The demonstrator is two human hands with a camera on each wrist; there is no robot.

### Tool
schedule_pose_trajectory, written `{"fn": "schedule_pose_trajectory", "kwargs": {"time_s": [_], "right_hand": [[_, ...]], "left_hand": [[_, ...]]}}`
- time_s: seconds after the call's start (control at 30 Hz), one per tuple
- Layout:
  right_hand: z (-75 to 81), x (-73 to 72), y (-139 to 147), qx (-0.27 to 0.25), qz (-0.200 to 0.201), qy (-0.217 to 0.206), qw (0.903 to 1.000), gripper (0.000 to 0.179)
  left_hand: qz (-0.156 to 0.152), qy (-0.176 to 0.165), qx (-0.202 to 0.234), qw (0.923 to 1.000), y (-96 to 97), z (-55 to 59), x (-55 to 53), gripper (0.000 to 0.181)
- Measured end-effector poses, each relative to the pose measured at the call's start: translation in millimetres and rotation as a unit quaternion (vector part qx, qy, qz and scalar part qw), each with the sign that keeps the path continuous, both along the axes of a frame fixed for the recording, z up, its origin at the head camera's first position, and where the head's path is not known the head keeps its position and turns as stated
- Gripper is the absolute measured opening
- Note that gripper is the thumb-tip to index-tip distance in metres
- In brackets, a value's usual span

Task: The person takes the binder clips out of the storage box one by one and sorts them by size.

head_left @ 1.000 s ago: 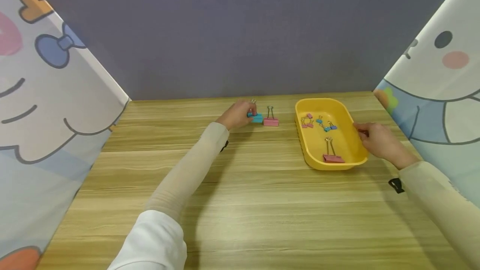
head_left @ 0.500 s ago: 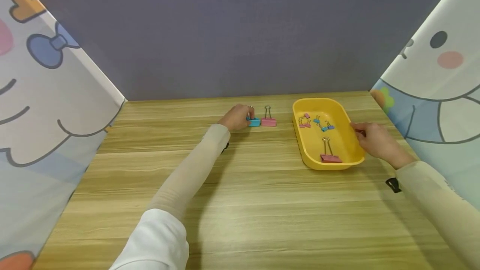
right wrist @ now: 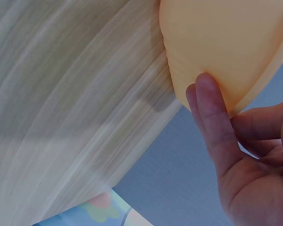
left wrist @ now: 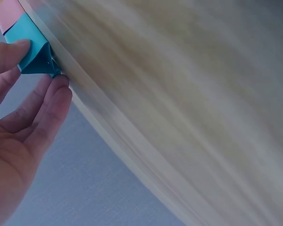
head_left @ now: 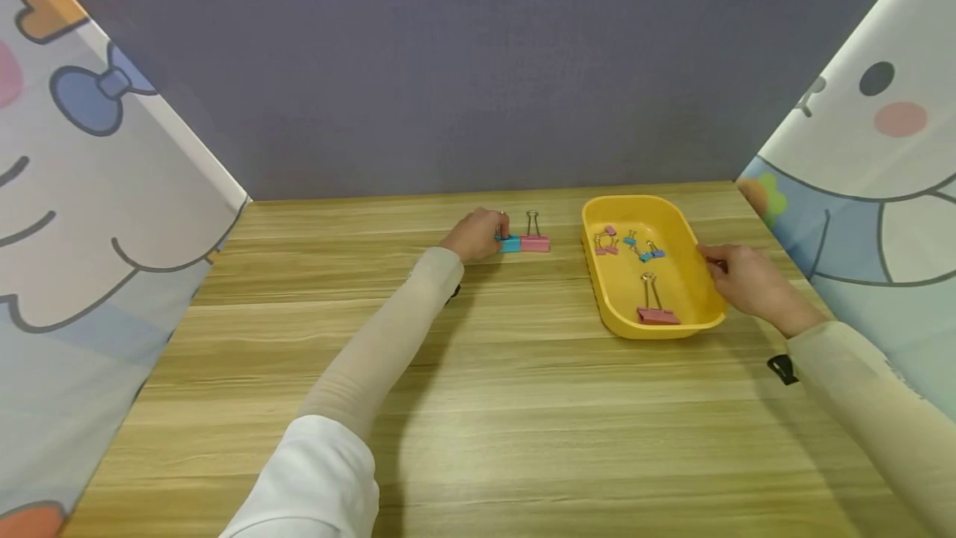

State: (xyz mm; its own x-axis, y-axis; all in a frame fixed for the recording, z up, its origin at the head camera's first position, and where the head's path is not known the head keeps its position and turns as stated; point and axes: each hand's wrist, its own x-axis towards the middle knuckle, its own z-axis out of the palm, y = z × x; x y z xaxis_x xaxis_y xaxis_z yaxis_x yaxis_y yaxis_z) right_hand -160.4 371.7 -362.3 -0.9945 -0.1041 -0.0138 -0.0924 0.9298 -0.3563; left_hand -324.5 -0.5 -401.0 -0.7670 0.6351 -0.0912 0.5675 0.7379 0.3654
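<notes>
My left hand [head_left: 475,235] pinches a large teal binder clip [head_left: 511,244] at the back of the table. In the left wrist view, the thumb lies on the teal clip's [left wrist: 30,40] face and the other fingers reach around its far side. A large pink binder clip [head_left: 534,244] stands right beside it, end to end and touching, with its wire handles up. At the right, my right hand [head_left: 750,281] holds the side rim of a yellow tray [head_left: 705,305]. In the right wrist view, straight fingers [right wrist: 212,101] lie against the tray's outer wall.
Inside the tray are several small binder clips, pink [head_left: 611,250], teal [head_left: 631,241] and blue [head_left: 656,254], plus a larger pink clip [head_left: 658,316] near the front. A grey panel [head_left: 478,73] stands behind the wooden table [head_left: 523,405], with printed sheets at both sides.
The left hand has moved the teal clip slightly down and then right, closing the small gap to the pink clip. The right hand stays on the tray; the head view has shifted slightly.
</notes>
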Motion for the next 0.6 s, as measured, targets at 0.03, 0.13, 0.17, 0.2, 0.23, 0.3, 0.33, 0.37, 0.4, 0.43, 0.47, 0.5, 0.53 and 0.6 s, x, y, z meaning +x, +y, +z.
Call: {"fn": "schedule_pose_trajectory", "kwargs": {"time_s": [0.03, 0.13, 0.17, 0.2, 0.23, 0.3, 0.33, 0.37, 0.4, 0.43, 0.47, 0.5, 0.53, 0.6], "right_hand": [[-0.2, -0.4, 0, 0.001, 0.000, -0.001, 1.0000, 0.039], [-0.2, -1.3, 1, 0.000, 0.002, -0.006, 1.0000, 0.039], [-0.1, -1.4, 1, 0.001, 0.002, -0.007, 1.0000, 0.039], [0.1, -1.4, 1, 0.000, 0.003, -0.009, 1.0000, 0.039], [0.3, -1.5, 2, -0.002, 0.003, -0.011, 0.9999, 0.039], [0.2, -1.6, 2, -0.002, 0.004, -0.013, 0.9999, 0.039], [-0.2, -1.6, 2, -0.002, 0.003, -0.012, 0.9999, 0.039], [-0.2, -1.7, 2, -0.003, 0.003, -0.013, 0.9999, 0.039], [-0.4, -1.7, 2, -0.003, 0.003, -0.013, 0.9999, 0.039], [-0.8, -1.7, 2, -0.002, 0.002, -0.011, 0.9999, 0.039], [-1.1, -1.9, 2, 0.000, 0.003, -0.009, 1.0000, 0.039], [-1.5, -2.0, 2, 0.002, 0.002, -0.007, 1.0000, 0.039], [-1.6, -2.2, 2, 0.002, 0.003, -0.006, 1.0000, 0.038], [-1.9, -2.3, 3, 0.003, 0.004, -0.004, 1.0000, 0.038]], "left_hand": [[0.002, 0.000, 0.000, 1.0000, -0.1, 0.1, 0.3, 0.012], [0.007, -0.003, 0.004, 1.0000, -0.5, 1.0, 1.2, 0.013], [0.008, -0.004, 0.005, 0.9999, -0.7, 1.2, 1.3, 0.013], [0.009, -0.006, 0.006, 0.9999, -0.9, 1.5, 1.6, 0.014], [0.010, -0.006, 0.006, 0.9999, -1.2, 2.0, 2.0, 0.016], [0.014, -0.007, 0.009, 0.9998, -1.5, 3.5, 3.0, 0.019], [0.016, -0.007, 0.014, 0.9997, -1.5, 4.6, 3.6, 0.021], [0.018, -0.005, 0.020, 0.9996, -1.4, 5.9, 4.5, 0.023], [0.019, -0.002, 0.026, 0.9995, -1.1, 7.6, 5.6, 0.025], [0.019, 0.001, 0.035, 0.9992, -0.5, 9.0, 6.3, 0.026], [0.018, 0.005, 0.043, 0.9989, 0.4, 10.7, 7.1, 0.027], [0.016, 0.009, 0.051, 0.9985, 1.6, 12.7, 8.0, 0.028], [0.013, 0.014, 0.058, 0.9981, 2.9, 14.6, 9.1, 0.029], [0.007, 0.022, 0.067, 0.9975, 6.6, 19.0, 11.5, 0.029]]}}
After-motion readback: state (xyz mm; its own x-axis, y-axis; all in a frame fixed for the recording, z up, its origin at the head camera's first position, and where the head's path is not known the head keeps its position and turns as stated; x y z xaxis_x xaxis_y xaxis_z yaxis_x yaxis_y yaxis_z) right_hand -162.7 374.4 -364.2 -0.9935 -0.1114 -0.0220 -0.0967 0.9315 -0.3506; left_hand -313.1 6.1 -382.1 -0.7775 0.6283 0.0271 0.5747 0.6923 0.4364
